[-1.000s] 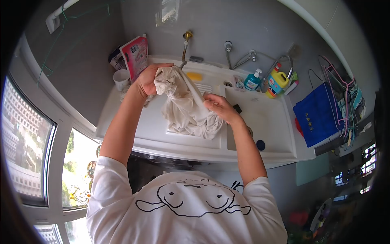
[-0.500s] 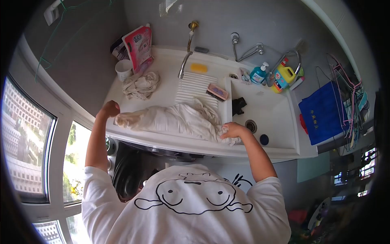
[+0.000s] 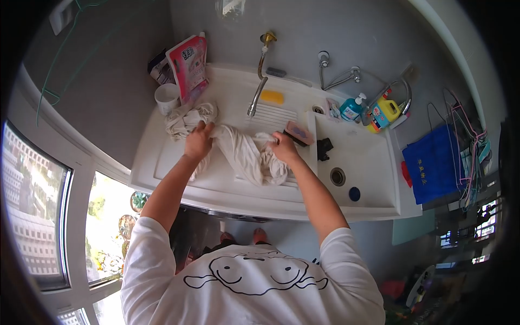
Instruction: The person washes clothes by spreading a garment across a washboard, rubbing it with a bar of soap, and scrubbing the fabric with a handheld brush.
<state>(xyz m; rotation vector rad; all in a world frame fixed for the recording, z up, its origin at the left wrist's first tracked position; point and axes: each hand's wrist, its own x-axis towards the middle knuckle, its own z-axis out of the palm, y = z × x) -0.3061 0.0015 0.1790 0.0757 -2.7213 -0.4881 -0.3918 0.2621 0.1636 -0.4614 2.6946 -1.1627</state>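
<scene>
A wet-looking white cloth point(image 3: 245, 154) lies bunched and sagging across the laundry sink's washboard side. My left hand point(image 3: 199, 142) is closed on its left part, just in front of a second crumpled white cloth point(image 3: 187, 117). At the other end, my right hand point(image 3: 283, 147) grips a fold of the same cloth, close to the pink-backed scrub brush point(image 3: 299, 134). Ridges of the washboard point(image 3: 273, 115) show behind the cloth, and a yellow bar of soap point(image 3: 272, 97) rests at their far end.
A flexible faucet point(image 3: 257, 97) hangs over the washboard. On the right is the basin point(image 3: 363, 162) with a dark item point(image 3: 324, 148) inside. A blue pump bottle point(image 3: 353, 107) and a yellow jug point(image 3: 384, 112) stand behind it. A white cup point(image 3: 167, 97) and pink detergent pouch point(image 3: 188, 65) stand back left.
Both hands have moved inward and away from my body, drawing the stretched-out cloth into a shorter bunch. My left hand has travelled right, from the cloth's far left end.
</scene>
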